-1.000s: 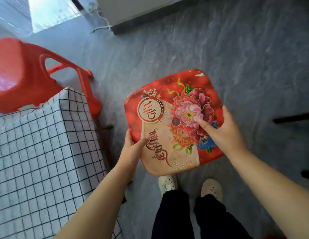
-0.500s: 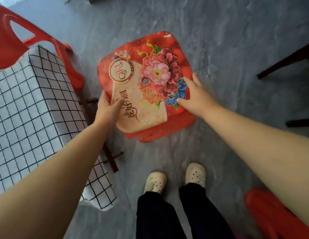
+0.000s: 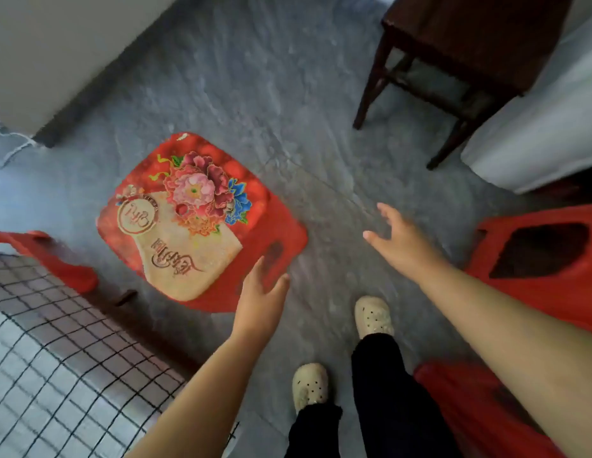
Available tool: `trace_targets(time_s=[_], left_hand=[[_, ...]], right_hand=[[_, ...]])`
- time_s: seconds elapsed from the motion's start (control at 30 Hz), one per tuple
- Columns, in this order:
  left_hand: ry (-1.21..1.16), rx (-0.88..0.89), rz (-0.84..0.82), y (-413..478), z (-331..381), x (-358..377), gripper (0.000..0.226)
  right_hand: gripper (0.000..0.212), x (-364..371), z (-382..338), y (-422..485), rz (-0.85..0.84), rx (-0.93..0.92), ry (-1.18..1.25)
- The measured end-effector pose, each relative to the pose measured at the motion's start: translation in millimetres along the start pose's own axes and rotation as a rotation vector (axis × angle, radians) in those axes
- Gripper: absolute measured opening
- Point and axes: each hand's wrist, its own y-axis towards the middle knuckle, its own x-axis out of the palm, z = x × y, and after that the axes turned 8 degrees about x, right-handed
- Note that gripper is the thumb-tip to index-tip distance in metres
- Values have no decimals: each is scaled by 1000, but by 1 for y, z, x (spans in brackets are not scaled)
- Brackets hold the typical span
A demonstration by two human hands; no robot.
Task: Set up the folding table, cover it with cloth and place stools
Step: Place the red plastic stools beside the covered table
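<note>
A red plastic stool with a flower print on its seat [image 3: 195, 223] stands on the grey floor beside the table. The table's corner, covered in a white cloth with black grid lines [image 3: 56, 375], fills the lower left. My left hand [image 3: 259, 300] hovers open just off the stool's near right corner, not touching it. My right hand [image 3: 398, 242] is open over bare floor to the stool's right, fingers spread. Another red stool [image 3: 50, 259] shows partly at the left edge behind the table corner.
More red stools stand at the right [image 3: 535, 256] and lower right [image 3: 479, 411]. A dark wooden stool [image 3: 453, 54] and a white piece of furniture [image 3: 545, 127] are at the upper right. A wall base [image 3: 66, 77] runs along the upper left. My feet [image 3: 374, 315] are below the hands.
Both hands let go of the flower-print stool, which now stands on the floor. The hands pulled back and right, and the view swung right, showing the wooden stool.
</note>
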Motion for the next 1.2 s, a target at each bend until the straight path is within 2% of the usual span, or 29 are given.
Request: trace_targets(time_s=[0.2,0.5,0.6,0.73,0.87,1.0,1.13,1.2], left_hand=[[93,166,-216,-7,46,77,58],[147,324,-615,-87,100,263,60],[176,312,-744,-141,96,315,65],[249,254,-903,-217,70,363,94],[373,249,-990,-274,30,403,90],[519,373,-1069,-299,9,450,92],[650,487,-989,-309,3,501,102],[652,509,-963,-310,2,514,105]], right_hand=[[64,-65,91,-46,288,124,101],[73,-129,289,-158,681,448,226],[74,-124,355,-203,718,573,251],[79,-106,434,-263,713,783,239],[89,-81,507,-321,752,1022,315],[107,-50,553,-370,902,1238,505],[124,-14,586,-397,780,1390,855],[116,2,597,-398,759,1376,1105]])
